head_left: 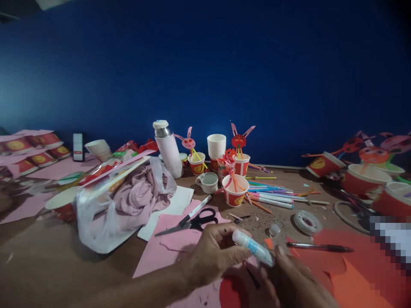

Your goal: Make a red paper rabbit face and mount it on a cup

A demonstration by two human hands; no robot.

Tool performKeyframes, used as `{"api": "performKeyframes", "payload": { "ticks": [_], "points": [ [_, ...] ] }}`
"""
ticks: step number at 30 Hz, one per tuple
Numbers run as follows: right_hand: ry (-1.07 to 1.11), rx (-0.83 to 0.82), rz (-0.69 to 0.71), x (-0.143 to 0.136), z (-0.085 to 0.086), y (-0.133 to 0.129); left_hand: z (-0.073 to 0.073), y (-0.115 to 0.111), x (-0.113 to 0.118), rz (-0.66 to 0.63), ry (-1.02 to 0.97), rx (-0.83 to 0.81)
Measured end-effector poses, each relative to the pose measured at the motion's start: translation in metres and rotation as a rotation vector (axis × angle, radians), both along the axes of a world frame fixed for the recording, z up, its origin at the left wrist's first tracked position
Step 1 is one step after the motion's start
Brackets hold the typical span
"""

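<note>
Glue stick (252, 247) is lying tilted between the thumb and fingers of my left hand (212, 256), which is pinching it above the pink paper (154, 256). My right hand (297, 273) is standing partly spread at the lower end of the stick, and I cannot tell whether it is gripping. Near my hands, a red circle (233, 293) is lying on the pink paper. Scissors (192, 223) are resting beyond my left hand, with a white marker (196, 208) lying close by them. On my right side, a black pen (321, 247) is lying across the red paper (356, 235), and a tape roll (298, 222) is sitting behind it. Farther back, a red paper cup (233, 198) is standing upright near the coloured pens (272, 201)
</note>
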State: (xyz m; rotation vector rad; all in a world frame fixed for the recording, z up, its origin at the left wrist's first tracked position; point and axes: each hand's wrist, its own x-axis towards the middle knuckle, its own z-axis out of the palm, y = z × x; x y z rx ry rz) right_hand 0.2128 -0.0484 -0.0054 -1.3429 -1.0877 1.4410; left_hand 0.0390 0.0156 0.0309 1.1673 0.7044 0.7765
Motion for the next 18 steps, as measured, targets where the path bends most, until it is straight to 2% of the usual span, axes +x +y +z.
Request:
{"api": "performKeyframes", "payload": {
  "ticks": [4, 9, 12, 15, 18],
  "points": [
    [0.022, -0.026, -0.026, -0.001, 0.001, -0.002, 0.001, 0.000, 0.000, 0.000, -0.022, -0.022],
    [0.155, -0.053, -0.033, -0.008, 0.010, -0.003, -0.001, 0.000, -0.001, -0.021, -0.051, 0.017],
    [0.067, -0.089, -0.008, -0.008, 0.015, -0.002, -0.005, -0.002, -0.002, -0.068, -0.037, 0.028],
    [-0.060, 0.010, 0.011, -0.005, 0.019, -0.002, -0.009, -0.003, -0.003, -0.062, 0.003, 0.052],
    [-0.039, 0.091, 0.010, -0.004, 0.019, -0.002, -0.011, -0.002, -0.004, -0.056, 0.001, 0.048]
  ]
}}
